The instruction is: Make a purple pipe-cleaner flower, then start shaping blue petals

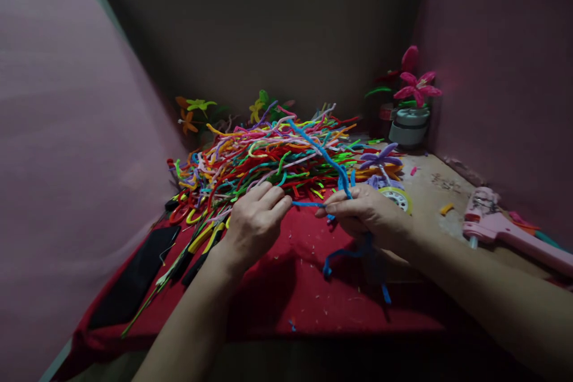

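Blue pipe cleaners [324,155] are gathered in my right hand [367,209], whose fingers are closed round them. One long blue end rises up and left over the pile, and other ends hang below the palm. A short blue stretch runs level between my hands. At its left end, my left hand [259,221] is closed in a pinch on it; the fingertips are turned away from view. Both hands are held above the red cloth [286,304]. Behind them lies a big heap of many-coloured pipe cleaners [264,149].
Left of my hands lie a black phone [134,274], yellow-and-black pliers [208,242] and thin green stems [156,289]. To the right are a purple flower [380,158], a yellow tape roll [396,198] and a pink glue gun [505,227]. A pink flower [418,88] stands in a grey pot [408,128] behind.
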`<move>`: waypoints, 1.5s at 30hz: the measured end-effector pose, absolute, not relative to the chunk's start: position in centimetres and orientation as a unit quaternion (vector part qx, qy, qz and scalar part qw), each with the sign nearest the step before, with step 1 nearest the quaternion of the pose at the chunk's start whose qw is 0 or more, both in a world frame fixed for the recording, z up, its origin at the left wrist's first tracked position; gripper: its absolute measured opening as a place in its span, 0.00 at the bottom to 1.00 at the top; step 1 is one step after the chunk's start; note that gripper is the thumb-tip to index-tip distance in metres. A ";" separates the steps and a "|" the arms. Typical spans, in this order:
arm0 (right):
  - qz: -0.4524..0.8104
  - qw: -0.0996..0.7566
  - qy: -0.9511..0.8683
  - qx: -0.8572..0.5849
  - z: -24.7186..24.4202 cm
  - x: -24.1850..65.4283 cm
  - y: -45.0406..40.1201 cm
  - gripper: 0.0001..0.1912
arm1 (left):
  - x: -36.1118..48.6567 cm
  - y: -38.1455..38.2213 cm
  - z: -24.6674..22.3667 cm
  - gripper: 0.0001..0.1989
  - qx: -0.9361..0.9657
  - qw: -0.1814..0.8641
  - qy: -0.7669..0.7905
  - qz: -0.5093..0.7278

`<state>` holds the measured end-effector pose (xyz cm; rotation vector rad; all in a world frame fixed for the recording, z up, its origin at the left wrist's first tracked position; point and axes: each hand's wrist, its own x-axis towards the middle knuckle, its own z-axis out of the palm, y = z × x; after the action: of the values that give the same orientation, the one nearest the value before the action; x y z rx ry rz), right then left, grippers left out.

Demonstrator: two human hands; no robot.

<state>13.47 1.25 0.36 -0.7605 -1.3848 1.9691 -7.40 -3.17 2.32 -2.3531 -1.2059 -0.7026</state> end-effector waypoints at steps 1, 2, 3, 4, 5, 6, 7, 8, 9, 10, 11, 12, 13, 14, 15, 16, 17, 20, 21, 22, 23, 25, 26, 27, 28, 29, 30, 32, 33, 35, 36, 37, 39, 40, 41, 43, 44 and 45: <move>0.729 0.313 -0.532 -0.295 0.4 13.4 1.2 0.07 | -7.4 -3.2 2.4 0.09 -0.836 0.168 -0.442 -0.280; 0.716 0.321 -0.541 -0.303 0.4 13.4 1.1 0.07 | -7.3 -3.2 2.5 0.07 -0.825 0.115 -0.453 -0.318; 0.704 0.329 -0.549 -0.309 0.4 13.4 1.1 0.08 | -7.3 -3.2 2.6 0.06 -0.809 0.047 -0.466 -0.355; 0.693 0.334 -0.555 -0.316 0.5 13.4 1.0 0.08 | -7.4 -3.2 2.8 0.05 -0.789 -0.027 -0.479 -0.383; 0.684 0.335 -0.562 -0.323 0.5 13.4 1.0 0.08 | -7.5 -3.2 2.9 0.05 -0.768 -0.099 -0.493 -0.396; 0.674 0.335 -0.571 -0.328 0.5 13.4 0.9 0.08 | -7.5 -3.2 3.1 0.06 -0.746 -0.161 -0.508 -0.399; 0.663 0.337 -0.581 -0.330 0.5 13.4 0.9 0.08 | -7.6 -3.2 3.2 0.06 -0.725 -0.210 -0.522 -0.397; 0.651 0.340 -0.592 -0.332 0.5 13.4 0.9 0.08 | -7.7 -3.2 3.2 0.07 -0.705 -0.248 -0.534 -0.395; 0.640 0.342 -0.603 -0.332 0.4 13.4 0.9 0.08 | -7.7 -3.1 3.2 0.07 -0.686 -0.279 -0.544 -0.395; 0.630 0.344 -0.613 -0.332 0.4 13.4 0.9 0.08 | -7.8 -3.1 3.2 0.08 -0.669 -0.304 -0.549 -0.397; 0.620 0.346 -0.622 -0.330 0.3 13.5 1.0 0.08 | -7.8 -3.1 3.2 0.08 -0.655 -0.326 -0.552 -0.400; 0.612 0.347 -0.631 -0.326 0.2 13.5 1.0 0.08 | -7.8 -3.1 3.1 0.08 -0.644 -0.342 -0.552 -0.404; 0.605 0.348 -0.640 -0.322 0.2 13.4 1.0 0.08 | -7.8 -3.1 3.0 0.08 -0.637 -0.354 -0.550 -0.408; 0.599 0.349 -0.648 -0.316 0.1 13.4 1.1 0.08 | -7.7 -3.1 3.0 0.08 -0.633 -0.360 -0.547 -0.413; 0.593 0.351 -0.654 -0.312 0.0 13.4 1.1 0.08 | -7.7 -3.1 3.0 0.07 -0.631 -0.363 -0.544 -0.417; 0.589 0.353 -0.659 -0.308 -0.1 13.4 1.1 0.08 | -7.6 -3.1 3.0 0.07 -0.632 -0.362 -0.539 -0.423; 0.587 0.353 -0.661 -0.306 -0.2 13.4 1.1 0.08 | -7.6 -3.2 3.0 0.06 -0.633 -0.359 -0.533 -0.431; 0.598 0.345 -0.653 -0.310 -0.4 13.3 1.0 0.07 | -7.3 -3.2 3.0 0.04 -0.636 -0.341 -0.517 -0.460; 0.615 0.335 -0.643 -0.311 -0.3 13.3 1.0 0.07 | -7.1 -3.2 3.0 0.04 -0.633 -0.335 -0.517 -0.469; 0.636 0.327 -0.627 -0.308 -0.2 13.3 1.0 0.08 | -7.0 -3.1 2.9 0.04 -0.628 -0.331 -0.521 -0.474; 0.661 0.321 -0.608 -0.301 -0.1 13.3 0.9 0.09 | -6.8 -3.1 2.8 0.05 -0.622 -0.332 -0.526 -0.476; 0.726 0.302 -0.555 -0.272 0.1 13.4 1.0 0.14 | -6.5 -3.0 2.4 0.06 -0.610 -0.345 -0.529 -0.479; 0.760 0.289 -0.524 -0.253 0.2 13.5 1.1 0.17 | -6.3 -3.0 2.2 0.06 -0.607 -0.352 -0.524 -0.483; 0.792 0.274 -0.492 -0.236 0.2 13.6 1.2 0.19 | -6.1 -2.9 2.0 0.06 -0.609 -0.357 -0.515 -0.487; 0.817 0.259 -0.464 -0.222 0.2 13.6 1.3 0.20 | -5.8 -2.9 1.8 0.06 -0.614 -0.359 -0.502 -0.492; 0.836 0.246 -0.442 -0.212 0.1 13.7 1.4 0.20 | -5.6 -2.8 1.6 0.05 -0.621 -0.358 -0.490 -0.496; 0.846 0.240 -0.429 -0.208 0.0 13.7 1.5 0.19 | -5.2 -2.8 1.5 0.05 -0.630 -0.355 -0.478 -0.498; 0.844 0.236 -0.433 -0.210 -0.3 13.6 1.6 0.14 | -4.6 -2.8 1.4 0.03 -0.650 -0.346 -0.460 -0.497; 0.839 0.231 -0.443 -0.215 -0.4 13.6 1.6 0.12 | -4.2 -2.9 1.3 0.03 -0.658 -0.338 -0.453 -0.497; 0.826 0.219 -0.464 -0.231 -0.5 13.4 1.5 0.10 | -3.7 -2.8 1.3 0.02 -0.672 -0.325 -0.448 -0.493; 0.820 0.216 -0.473 -0.240 -0.4 13.3 1.5 0.09 | -3.5 -2.8 1.3 0.02 -0.677 -0.321 -0.449 -0.488; 0.815 0.214 -0.478 -0.247 -0.3 13.2 1.6 0.08 | -3.5 -2.7 1.3 0.02 -0.680 -0.321 -0.451 -0.480; 0.808 0.219 -0.484 -0.255 -0.2 13.0 1.6 0.07 | -3.8 -2.6 1.4 0.03 -0.670 -0.332 -0.466 -0.473; 0.805 0.222 -0.487 -0.256 -0.2 13.0 1.5 0.07 | -4.3 -2.5 1.5 0.04 -0.656 -0.333 -0.481 -0.478; 0.803 0.227 -0.488 -0.257 -0.1 13.0 1.5 0.07 | -4.9 -2.4 1.6 0.05 -0.640 -0.326 -0.500 -0.484; 0.801 0.242 -0.483 -0.256 -0.2 13.0 1.4 0.07 | -6.7 -2.4 2.1 0.08 -0.616 -0.276 -0.556 -0.485; 0.804 0.250 -0.478 -0.251 -0.3 13.0 1.4 0.07 | -7.7 -2.4 2.4 0.09 -0.624 -0.235 -0.587 -0.459; 0.807 0.257 -0.471 -0.247 -0.4 13.0 1.3 0.07 | -8.8 -2.5 2.7 0.10 -0.641 -0.180 -0.620 -0.415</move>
<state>13.04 1.33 -0.36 -0.6691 -1.2787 2.1895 -8.81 -2.54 2.66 -2.2828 -2.2084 -1.4800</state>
